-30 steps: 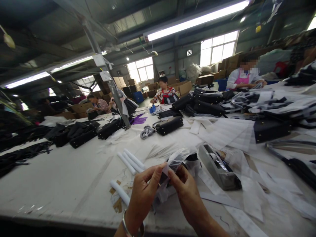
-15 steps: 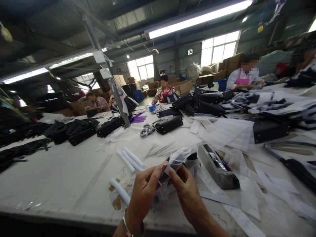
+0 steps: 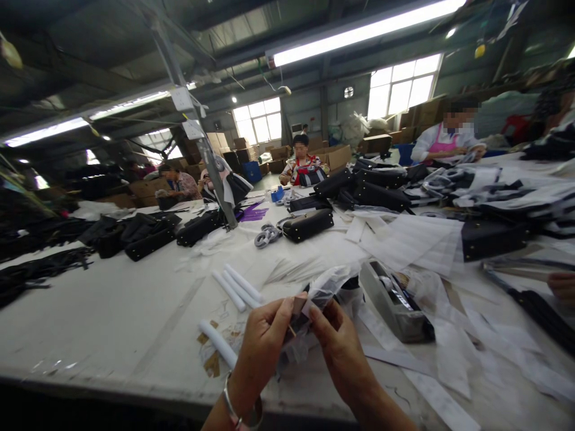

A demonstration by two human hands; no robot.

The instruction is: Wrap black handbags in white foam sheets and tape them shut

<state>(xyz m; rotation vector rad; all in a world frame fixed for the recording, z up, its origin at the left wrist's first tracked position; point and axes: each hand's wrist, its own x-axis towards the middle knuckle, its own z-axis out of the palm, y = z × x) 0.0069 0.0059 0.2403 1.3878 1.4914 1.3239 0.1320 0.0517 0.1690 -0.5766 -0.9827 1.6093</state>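
Both left hand (image 3: 264,335) and right hand (image 3: 338,342) pinch small pieces (image 3: 300,304) inside the table's front edge (image 3: 108,386), with room leftward.

The left hand (image 3: 265,335), silver metal bangle (image 3: 228,400) on its wrist, pinches a small flat brown piece (image 3: 299,303) between thumb and fingers, and close by the right hand (image 3: 339,347) grips a small white slip (image 3: 308,308), right up against crinkled translucent white wrapping (image 3: 331,284)! Just right of that sits a grey plastic tape dispenser (image 3: 381,305), slim white cylindrical rods (image 3: 229,291) lie over on the left of the long white table (image 3: 112,323), and farther back a black bag with gold-coloured studs (image 3: 309,225) rests beside a grey coiled bundle (image 3: 265,239)
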